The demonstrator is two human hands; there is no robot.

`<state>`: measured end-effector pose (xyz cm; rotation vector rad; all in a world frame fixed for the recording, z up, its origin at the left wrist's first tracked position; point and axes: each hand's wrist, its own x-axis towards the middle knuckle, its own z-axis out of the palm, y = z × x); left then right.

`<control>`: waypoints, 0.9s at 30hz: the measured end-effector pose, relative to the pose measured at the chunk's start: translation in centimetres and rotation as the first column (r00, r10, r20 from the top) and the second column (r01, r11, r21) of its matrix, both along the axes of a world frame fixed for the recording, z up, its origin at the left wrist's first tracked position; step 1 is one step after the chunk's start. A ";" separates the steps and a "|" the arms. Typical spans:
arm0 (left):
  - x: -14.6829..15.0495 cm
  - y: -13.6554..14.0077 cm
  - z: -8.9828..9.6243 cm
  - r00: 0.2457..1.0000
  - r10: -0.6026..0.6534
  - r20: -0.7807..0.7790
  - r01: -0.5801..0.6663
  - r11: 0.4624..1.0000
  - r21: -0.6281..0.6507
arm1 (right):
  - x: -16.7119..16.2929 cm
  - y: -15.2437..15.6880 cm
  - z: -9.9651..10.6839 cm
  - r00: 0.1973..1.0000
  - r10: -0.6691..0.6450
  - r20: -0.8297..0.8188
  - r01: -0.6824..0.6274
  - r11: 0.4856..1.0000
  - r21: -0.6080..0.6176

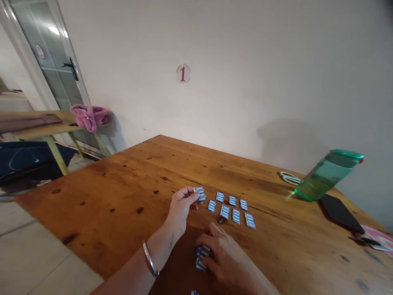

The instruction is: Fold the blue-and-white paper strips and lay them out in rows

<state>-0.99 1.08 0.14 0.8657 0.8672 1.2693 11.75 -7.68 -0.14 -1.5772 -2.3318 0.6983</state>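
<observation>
At lower centre, the right hand point(222, 248) curls over a heap of small blue-and-white rectangular pieces point(200, 263), its grip unclear; beyond, the left hand point(181, 207) pinches a matching stack point(200, 190) beside two laid-out rows point(225, 212). Picking up seems underway; the next move calls for fine fingertip control.

Plain white wall point(221, 102) — knotty wooden table point(184, 172), glazed door point(57, 84) — pale floor point(49, 254), apparently tiled.

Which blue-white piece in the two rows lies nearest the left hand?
The leftmost piece in the front row of four; the others all lie farther right from the left hand.
</observation>
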 end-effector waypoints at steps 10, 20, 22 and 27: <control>-0.2 0.1 0.1 1.000 -0.004 0.029 0.005 1.000 -0.011 | 0.5 0.1 0.3 0.998 0.067 0.024 -0.067 0.998 0.008; -0.1 0.0 0.0 1.000 -0.009 0.021 0.009 1.000 -0.008 | 0.3 0.0 0.9 0.988 0.065 0.141 -0.067 0.998 0.008; -0.1 0.0 0.0 1.000 -0.008 0.020 0.009 1.000 -0.012 | 0.2 -0.1 1.1 0.984 0.067 0.166 -0.070 0.998 0.010; -0.1 0.0 0.1 1.000 -0.018 0.020 0.019 1.000 -0.020 | 0.4 0.0 1.2 0.973 0.029 0.229 -0.031 1.000 0.003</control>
